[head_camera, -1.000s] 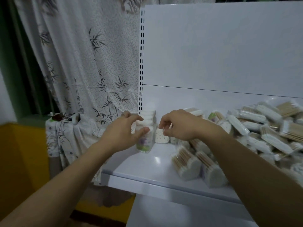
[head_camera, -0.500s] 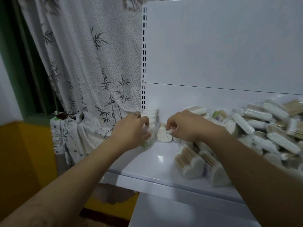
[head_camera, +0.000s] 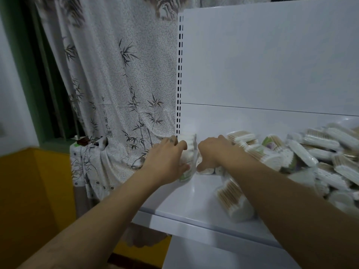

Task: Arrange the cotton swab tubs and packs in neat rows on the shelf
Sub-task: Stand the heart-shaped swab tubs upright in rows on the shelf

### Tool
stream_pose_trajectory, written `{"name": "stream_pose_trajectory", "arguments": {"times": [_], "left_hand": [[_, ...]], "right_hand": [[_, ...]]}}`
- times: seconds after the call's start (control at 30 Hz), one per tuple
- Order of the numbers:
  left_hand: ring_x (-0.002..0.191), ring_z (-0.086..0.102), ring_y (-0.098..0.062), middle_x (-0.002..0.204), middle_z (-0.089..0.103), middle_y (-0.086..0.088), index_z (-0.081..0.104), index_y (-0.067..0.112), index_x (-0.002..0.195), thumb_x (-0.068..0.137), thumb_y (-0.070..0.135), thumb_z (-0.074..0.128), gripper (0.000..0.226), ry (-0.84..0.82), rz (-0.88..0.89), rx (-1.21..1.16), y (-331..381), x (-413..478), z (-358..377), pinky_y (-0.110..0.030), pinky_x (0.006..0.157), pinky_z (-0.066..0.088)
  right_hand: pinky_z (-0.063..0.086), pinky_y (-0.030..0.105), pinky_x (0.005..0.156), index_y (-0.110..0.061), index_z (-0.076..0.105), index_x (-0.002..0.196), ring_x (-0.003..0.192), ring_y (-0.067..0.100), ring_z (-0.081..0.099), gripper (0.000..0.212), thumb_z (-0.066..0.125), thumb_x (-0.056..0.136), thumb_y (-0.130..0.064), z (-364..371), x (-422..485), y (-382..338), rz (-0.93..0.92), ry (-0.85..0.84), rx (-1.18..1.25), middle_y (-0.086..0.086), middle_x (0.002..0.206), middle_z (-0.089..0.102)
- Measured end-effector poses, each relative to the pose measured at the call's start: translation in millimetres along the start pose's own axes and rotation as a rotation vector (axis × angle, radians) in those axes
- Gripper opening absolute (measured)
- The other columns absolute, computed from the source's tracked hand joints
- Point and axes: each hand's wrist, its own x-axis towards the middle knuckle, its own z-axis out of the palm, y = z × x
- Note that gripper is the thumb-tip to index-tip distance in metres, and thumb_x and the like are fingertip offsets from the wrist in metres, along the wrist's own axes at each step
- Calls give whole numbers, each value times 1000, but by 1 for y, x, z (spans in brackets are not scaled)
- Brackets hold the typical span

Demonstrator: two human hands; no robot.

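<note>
A clear cotton swab tub [head_camera: 189, 150] with a green label stands upright in the back left corner of the white shelf [head_camera: 184, 199]. My left hand [head_camera: 167, 160] grips its left side, fingers curled round it. My right hand [head_camera: 213, 152] is curled against its right side, thumb down, above a small white pack [head_camera: 206, 171] standing at the back. The tub is blurred and mostly hidden between the hands. Two swab packs [head_camera: 233, 199] lie near the front edge under my right forearm. A loose heap of packs [head_camera: 310, 150] fills the right of the shelf.
The shelf's white back panel [head_camera: 272, 65] and slotted upright [head_camera: 179, 74] rise right behind the tub. A bamboo-print curtain [head_camera: 116, 94] hangs to the left, off the shelf's end. Bare shelf surface lies between the tub and the front packs.
Both hands have closed in on the corner tub: the left wrapped further round it, and the right moved left from the small pack to the tub's right side.
</note>
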Motion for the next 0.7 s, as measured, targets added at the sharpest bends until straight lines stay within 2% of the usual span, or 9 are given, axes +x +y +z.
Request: {"name": "stream_pose_trajectory", "arguments": {"times": [0.07, 0.1, 0.2, 0.27, 0.33, 0.47, 0.5, 0.6, 0.7], "left_hand": [[124, 40, -24, 138, 43, -2, 44, 27, 129, 86, 53, 60, 53, -10, 7, 9, -1, 1, 0, -39, 99, 38], [127, 38, -24, 140, 41, -2, 43, 27, 131, 86, 55, 59, 55, -26, 9, 11, -2, 1, -1, -40, 101, 36], [134, 32, -25, 147, 37, -1, 42, 30, 137, 84, 60, 56, 62, -87, 3, -33, -1, 7, -2, -44, 106, 33], [136, 31, -25, 149, 38, -1, 44, 34, 138, 84, 62, 55, 62, -132, -30, -124, -2, 11, -3, -45, 108, 32], [136, 32, -25, 149, 39, 1, 46, 36, 137, 83, 62, 56, 61, -149, -56, -150, -5, 13, -4, -44, 110, 32], [136, 35, -25, 151, 37, -1, 46, 37, 137, 82, 61, 61, 61, -208, -24, -124, -9, 14, -5, -46, 109, 33], [134, 37, -25, 149, 39, -1, 47, 37, 136, 82, 59, 62, 60, -218, -17, -118, -9, 13, -5, -45, 108, 34], [126, 45, -25, 143, 43, -2, 46, 33, 135, 83, 59, 62, 60, -248, 2, -157, -8, 12, -1, -44, 102, 41], [128, 44, -26, 148, 38, -3, 41, 32, 141, 84, 63, 59, 67, -295, 13, -172, -10, 15, -2, -48, 104, 40]], "right_hand": [[29, 35, 86, -21, 45, 76, 91, 21, 49, 45, 66, 77, -61, 8, 4, -1, 20, -2, -4, -5, 78, 47], [30, 36, 89, -21, 48, 81, 97, 21, 50, 48, 65, 76, -65, 12, 6, -1, 21, -2, -16, -4, 82, 49], [31, 40, 95, -22, 54, 112, 110, 23, 49, 65, 59, 74, -74, 20, 9, -1, 21, 28, -44, 0, 109, 60], [31, 41, 96, -25, 52, 122, 113, 24, 50, 73, 59, 71, -77, 23, 11, -1, 13, 59, -56, 1, 115, 60], [32, 41, 95, -26, 55, 118, 110, 23, 52, 65, 61, 73, -72, 25, 11, -3, 7, 92, -83, 0, 112, 62], [31, 39, 84, -24, 59, 98, 99, 22, 57, 32, 65, 75, -46, 22, 7, -2, 46, 128, -29, -2, 90, 60], [30, 38, 82, -23, 60, 97, 98, 22, 58, 31, 66, 76, -44, 19, 5, 0, 50, 117, 13, -2, 91, 60], [37, 33, 78, -20, 61, 111, 103, 24, 59, 43, 62, 84, -55, 7, -1, 9, 38, 90, 112, 3, 109, 62], [42, 33, 81, -19, 62, 117, 108, 26, 59, 48, 60, 87, -57, -16, -7, 20, 43, 126, 142, 5, 117, 61]]}}
